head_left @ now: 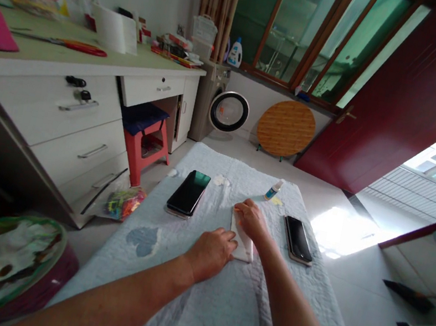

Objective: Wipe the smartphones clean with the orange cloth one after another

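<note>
Over the pale cloth [185,303], the right hand [250,218] bends forward, fingers narrowly pinching the white piece [242,250].

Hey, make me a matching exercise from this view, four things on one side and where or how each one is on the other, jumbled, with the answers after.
Column one
1. Small bottle
2. Scissors
3. Washing machine
4. Round wooden board

Column two
A. Lying on the desk
B. Propped near the wall below the window
C. Has its round door open
D. On the pale blue cloth

Right pairs: 1-D, 2-A, 3-C, 4-B
</note>
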`<state>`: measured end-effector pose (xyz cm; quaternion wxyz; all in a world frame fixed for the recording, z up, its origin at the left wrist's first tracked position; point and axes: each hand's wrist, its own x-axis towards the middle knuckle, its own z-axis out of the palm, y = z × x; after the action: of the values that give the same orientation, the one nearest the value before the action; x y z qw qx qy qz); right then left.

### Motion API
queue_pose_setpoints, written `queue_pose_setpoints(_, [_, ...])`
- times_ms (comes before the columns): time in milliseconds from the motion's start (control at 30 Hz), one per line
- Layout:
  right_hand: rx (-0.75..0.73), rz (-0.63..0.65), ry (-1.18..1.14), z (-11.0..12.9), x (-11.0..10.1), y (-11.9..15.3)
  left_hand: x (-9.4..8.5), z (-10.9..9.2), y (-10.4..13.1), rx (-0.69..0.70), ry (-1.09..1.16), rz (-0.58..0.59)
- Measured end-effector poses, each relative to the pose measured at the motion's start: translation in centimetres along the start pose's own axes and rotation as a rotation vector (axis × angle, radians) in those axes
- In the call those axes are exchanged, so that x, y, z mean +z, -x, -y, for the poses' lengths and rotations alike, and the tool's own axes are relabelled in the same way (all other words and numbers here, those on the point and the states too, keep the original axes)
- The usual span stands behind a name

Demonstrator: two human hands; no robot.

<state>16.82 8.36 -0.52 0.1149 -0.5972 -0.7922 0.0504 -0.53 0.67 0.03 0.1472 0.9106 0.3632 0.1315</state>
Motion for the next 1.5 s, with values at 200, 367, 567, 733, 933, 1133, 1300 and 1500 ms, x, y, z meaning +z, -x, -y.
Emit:
queue_pose_setpoints(200, [-0.136, 0.099, 0.085, 0.9, -0.9, -0.7, 0.0, -0.1, 0.0, 0.007, -0.026, 0.012])
queue_pose_setpoints(367, [-0.136, 0.161, 0.131, 1.4, -1.6, -1.3, 0.2, -0.2, 0.1, -0.023, -0.029, 0.018])
queue_pose_setpoints(567, [-0.190, 0.195, 0.145, 2.0, -2.1, -0.1, 0.2, -0.3, 0.1, -0.020, -0.016, -0.013])
queue_pose_setpoints(733, [-0.242, 0.245, 0.105, 2.7, -2.2, 1.9, 0.2, -0.5, 0.1, -0.046, -0.002, -0.021])
queue_pose_setpoints(933, [-0.224, 0.249, 0.054, 2.2, -1.9, 2.4, 0.2, -0.5, 0.0, -0.026, 0.006, -0.026])
queue_pose_setpoints(1133, [-0.145, 0.181, 0.069, 1.3, -1.2, -0.1, 0.5, -0.4, 0.1, -0.015, -0.067, -0.029])
queue_pose_setpoints(1300, [-0.094, 0.179, 0.113, 1.3, -1.0, -1.6, 0.7, -0.3, 0.1, -0.018, -0.088, -0.041])
queue_pose_setpoints(1500, [-0.117, 0.178, 0.107, 1.9, -1.3, -0.3, 0.3, -0.6, 0.1, -0.032, -0.064, -0.038])
